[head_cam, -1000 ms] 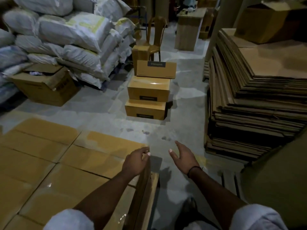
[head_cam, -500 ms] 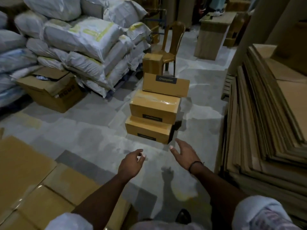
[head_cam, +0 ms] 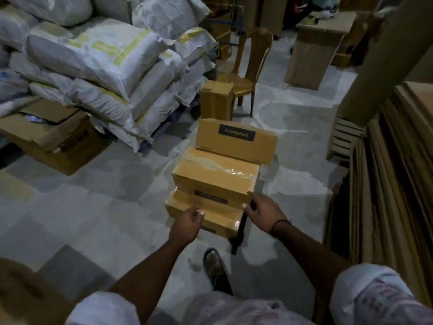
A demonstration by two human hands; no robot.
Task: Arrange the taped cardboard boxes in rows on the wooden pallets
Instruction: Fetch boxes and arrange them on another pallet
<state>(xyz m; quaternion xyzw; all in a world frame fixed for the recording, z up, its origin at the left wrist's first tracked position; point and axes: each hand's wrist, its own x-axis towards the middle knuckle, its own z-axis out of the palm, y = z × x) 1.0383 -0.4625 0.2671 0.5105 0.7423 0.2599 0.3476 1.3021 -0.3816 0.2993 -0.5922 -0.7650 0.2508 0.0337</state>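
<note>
- Grey concrete floor (head_cam: 105, 207) lies nearest, with a sandalled foot (head_cam: 214, 263) planted just short of the stack.
- Over the bottom box (head_cam: 220, 218) the left hand (head_cam: 187, 225) hovers, fingers loosely curled and holding nothing. The right hand (head_cam: 263, 213) is spread open at the right end of the middle box (head_cam: 210, 179) — whether either one touches cardboard is unclear.
- Three taped boxes sit on the floor, stepped like stairs. The top box (head_cam: 236, 146), with its dark "Crompton" label, is furthest back. No pallet is plainly in sight.
- Stiff cardboard should hold its shape, but the glossy tape looks slick and the weight is unknown. I would take the top box first, by its short ends with palms under the bottom edges.
- Beyond stand a smaller box (head_cam: 215, 102) and a brown chair (head_cam: 239, 84) — white sacks (head_cam: 98, 50) are piled left, flattened cardboard (head_cam: 386, 195) stacked right.
</note>
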